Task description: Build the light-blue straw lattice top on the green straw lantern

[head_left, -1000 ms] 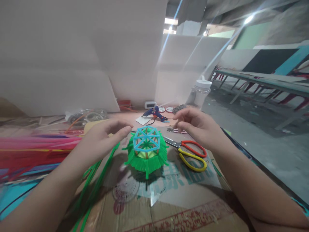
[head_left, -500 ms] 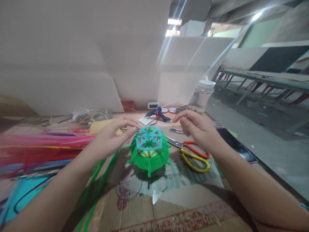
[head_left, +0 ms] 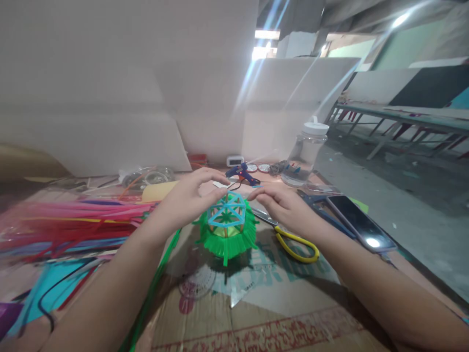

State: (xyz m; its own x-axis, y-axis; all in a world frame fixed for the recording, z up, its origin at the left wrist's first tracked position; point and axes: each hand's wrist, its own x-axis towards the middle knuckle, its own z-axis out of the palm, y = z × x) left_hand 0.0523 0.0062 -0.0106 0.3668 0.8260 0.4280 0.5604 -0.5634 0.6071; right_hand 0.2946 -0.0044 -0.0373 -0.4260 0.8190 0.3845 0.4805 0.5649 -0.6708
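Observation:
A green fringed craft (head_left: 227,247) of fuzzy stems stands on the cardboard, topped by a frame of light-blue sticks (head_left: 226,215) on short brown posts. My left hand (head_left: 194,195) is at the frame's far left edge, its fingers stretched out and thumb apart. From the right, my right hand (head_left: 282,203) reaches to the frame's upper right corner, fingers extended and loosely bent. I see nothing held in either hand; whether the fingertips touch the frame I cannot tell. Scissors (head_left: 296,247) with a yellow handle lie partly under my right hand.
Behind the craft lies a blue glue gun (head_left: 242,173) with a small red light. A clear bottle (head_left: 304,151) and a phone (head_left: 361,222) are at the right. Pink and red fuzzy stems (head_left: 91,217) spread at the left. A white board (head_left: 212,98) stands behind.
My right hand has moved left to the frame and now covers the scissors' red handle. My left hand has shifted right over the frame's far edge. The view has tilted slightly.

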